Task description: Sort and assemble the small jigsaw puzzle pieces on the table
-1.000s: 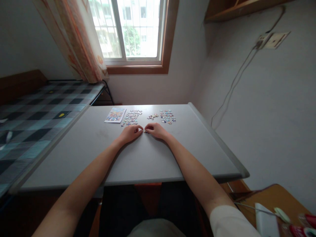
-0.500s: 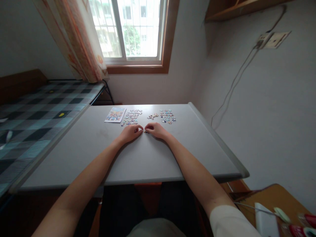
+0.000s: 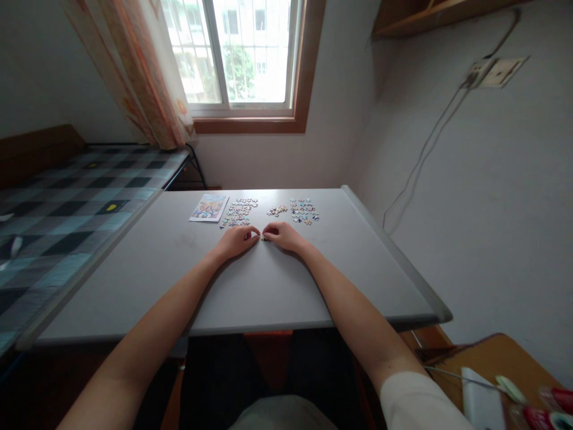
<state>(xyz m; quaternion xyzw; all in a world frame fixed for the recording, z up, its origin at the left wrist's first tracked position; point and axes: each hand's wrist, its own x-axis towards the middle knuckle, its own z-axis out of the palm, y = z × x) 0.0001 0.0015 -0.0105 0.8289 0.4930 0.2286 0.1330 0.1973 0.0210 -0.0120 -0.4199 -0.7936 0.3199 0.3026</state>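
My left hand (image 3: 238,240) and my right hand (image 3: 283,235) meet near the middle of the white table, fingertips close together. Between them lie small puzzle pieces (image 3: 264,239), touched by the fingertips of both hands and partly covered. Each hand is closed in a pinch. Beyond my left hand, puzzle pieces (image 3: 240,211) are spread in rows. A small cluster of pieces (image 3: 277,211) sits behind the hands, and another group of pieces (image 3: 304,211) is to its right. A colourful picture sheet (image 3: 209,208) lies at the left.
The white table (image 3: 268,292) has raised grey side edges. A bed with a checked cover (image 3: 111,179) stands at the left. At the lower right, a wooden stool (image 3: 487,352) bears a white object and red-labelled items. A cable hangs down the right wall.
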